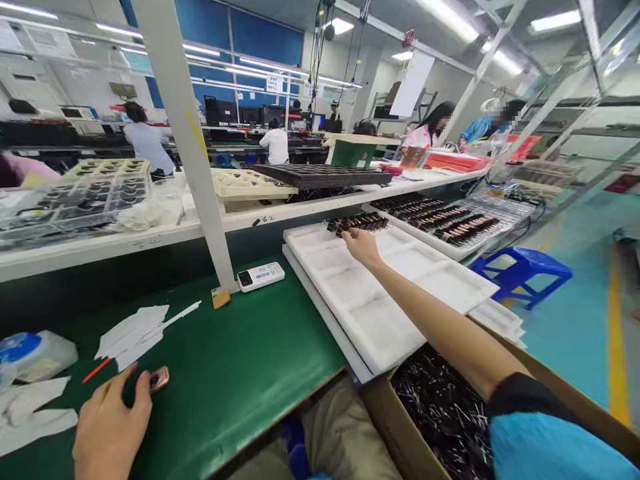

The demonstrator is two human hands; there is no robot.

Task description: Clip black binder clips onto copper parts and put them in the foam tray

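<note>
A: so where are the hands at?
B: left hand (113, 417) is low over the desk (225, 353), near edge, left side. Back of it up, fingers curled, thumb and index arched with a gap between them.
A: and the right?
B: right arm (445, 327) is stretched way out, right hand (363, 248) toward the far edge, fingers bent. Can't really see its grip tbh.

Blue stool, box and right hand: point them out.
Blue stool (543, 263): head view, seat.
Box (393, 425): head view, side wall.
Right hand (362, 247): head view, back of the hand.
</note>
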